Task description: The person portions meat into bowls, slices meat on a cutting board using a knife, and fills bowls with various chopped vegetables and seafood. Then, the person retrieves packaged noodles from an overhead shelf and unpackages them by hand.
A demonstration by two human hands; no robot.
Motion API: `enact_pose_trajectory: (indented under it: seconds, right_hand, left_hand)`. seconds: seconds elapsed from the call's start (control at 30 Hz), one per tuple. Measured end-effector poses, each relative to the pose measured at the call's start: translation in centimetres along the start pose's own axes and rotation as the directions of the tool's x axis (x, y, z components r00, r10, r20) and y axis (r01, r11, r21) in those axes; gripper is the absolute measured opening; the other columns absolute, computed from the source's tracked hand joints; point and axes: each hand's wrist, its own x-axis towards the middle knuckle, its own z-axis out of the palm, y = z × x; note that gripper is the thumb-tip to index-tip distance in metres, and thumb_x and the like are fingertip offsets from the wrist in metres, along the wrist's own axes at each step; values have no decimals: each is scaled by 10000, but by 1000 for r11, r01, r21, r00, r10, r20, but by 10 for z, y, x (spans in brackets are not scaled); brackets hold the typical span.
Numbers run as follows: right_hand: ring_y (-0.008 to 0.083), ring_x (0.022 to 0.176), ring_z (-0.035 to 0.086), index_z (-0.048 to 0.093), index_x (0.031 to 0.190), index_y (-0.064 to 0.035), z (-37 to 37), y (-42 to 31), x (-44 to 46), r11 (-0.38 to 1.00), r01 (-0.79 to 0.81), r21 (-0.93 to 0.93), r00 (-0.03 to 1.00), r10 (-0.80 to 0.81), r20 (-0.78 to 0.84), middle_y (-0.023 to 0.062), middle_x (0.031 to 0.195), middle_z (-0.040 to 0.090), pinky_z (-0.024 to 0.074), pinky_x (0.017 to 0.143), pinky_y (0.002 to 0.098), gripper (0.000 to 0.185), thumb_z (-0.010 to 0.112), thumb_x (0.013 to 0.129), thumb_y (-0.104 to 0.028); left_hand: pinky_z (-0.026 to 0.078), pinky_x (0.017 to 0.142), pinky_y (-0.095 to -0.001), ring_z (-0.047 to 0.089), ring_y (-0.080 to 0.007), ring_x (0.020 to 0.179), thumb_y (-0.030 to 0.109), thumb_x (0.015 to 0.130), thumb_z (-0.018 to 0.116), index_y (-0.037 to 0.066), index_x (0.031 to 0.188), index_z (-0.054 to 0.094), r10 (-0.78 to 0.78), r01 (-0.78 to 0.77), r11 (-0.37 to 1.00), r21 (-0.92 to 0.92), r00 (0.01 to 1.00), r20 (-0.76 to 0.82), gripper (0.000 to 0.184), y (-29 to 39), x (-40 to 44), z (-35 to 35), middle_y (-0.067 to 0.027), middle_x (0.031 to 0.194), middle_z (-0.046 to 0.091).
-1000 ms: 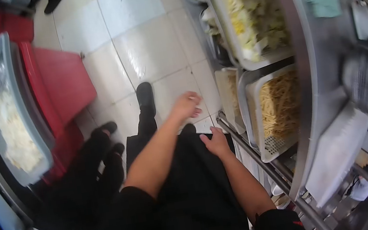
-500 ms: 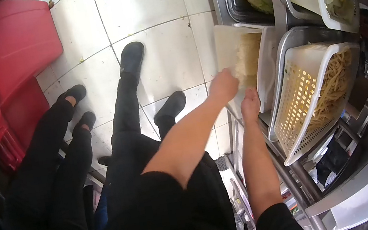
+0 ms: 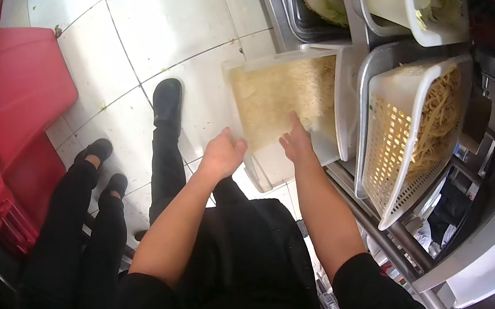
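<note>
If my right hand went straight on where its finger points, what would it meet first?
Probably the tan, crumb-like food in the clear container: your right hand's extended finger points across it, though its height above is unclear.

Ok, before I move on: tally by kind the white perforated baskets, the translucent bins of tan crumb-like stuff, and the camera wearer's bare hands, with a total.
White perforated plastic baskets: 2 (leafy-greens basket, noodle-like-strands basket)
Translucent plastic bin with tan crumb-like contents: 1
Wearer's bare hands: 2 (left hand, right hand)
Total: 5
</note>
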Motion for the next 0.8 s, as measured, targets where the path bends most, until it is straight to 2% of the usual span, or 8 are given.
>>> enact_pose_trajectory:
  seconds: [0.07,0.17,0.2,0.3,0.4,0.6,0.7,0.8]
  right_hand:
    - [270,1169,502,450,1344,-53,11,-2,15,972,39,232,998,-28,-53,129,1316,486,395,1034,406,751,735,801,-486]
    - [286,1199,514,502,1308,-98,15,-24,26,959,-20,282,992,-15,122,94,1314,537,417,1024,414,639,711,829,-466]
    - [295,1191,535,530,1289,-112,17,-23,28,899,-5,438,945,-139,296,75,1276,585,444,1004,433,512,658,885,-401]
    - [303,1168,544,525,1291,-98,23,-35,12,909,-76,410,914,-101,393,85,1257,590,463,979,465,441,620,919,-315]
    - [313,1164,544,521,1290,-79,37,-46,-7,919,-2,394,925,-148,350,101,1263,583,445,995,485,411,583,934,-275]
    - [319,1174,535,522,1286,-67,-6,-38,-8,799,105,592,879,-353,321,123,1278,569,414,1024,500,405,554,927,-252]
    - [315,1217,505,511,1287,-52,-44,-9,-14,836,68,545,892,-295,342,132,1287,563,405,1029,500,433,588,906,-243]
    - [312,1272,462,469,1340,-39,-56,11,-8,983,123,-137,982,-100,163,147,1358,506,393,1038,492,511,618,898,-247]
  left_hand:
    - [466,918,-455,598,-436,1026,248,920,472,-102,1161,501,4,-4,1000,3,1000,19,426,-1,-2,-4,-307,1027,631]
    - [461,929,-454,592,-433,1037,241,917,472,-83,1172,503,61,-61,998,29,998,-4,413,-6,1,-5,-300,1049,627]
    - [457,936,-454,589,-431,1043,236,916,472,-75,1176,504,86,-85,996,35,996,-17,407,-6,1,-5,-296,1059,625]
    - [448,950,-457,580,-428,1061,222,910,471,-60,1184,506,85,-84,994,64,996,-9,394,-2,-1,-5,-289,1089,618]
    - [444,955,-461,575,-427,1070,215,907,471,-63,1185,502,89,-88,994,67,996,-11,394,-1,1,-5,-290,1101,614]
    - [446,953,-464,577,-425,1065,210,905,473,-86,1174,497,67,-67,990,124,998,0,400,-5,5,-3,-299,1100,610]
    - [449,949,-467,581,-425,1059,204,905,471,-88,1167,502,54,-53,993,107,999,-6,393,1,1,-5,-301,1090,613]
    - [453,944,-468,585,-426,1049,196,906,464,-89,1161,507,79,-78,991,105,997,-7,385,5,-3,-6,-303,1070,619]
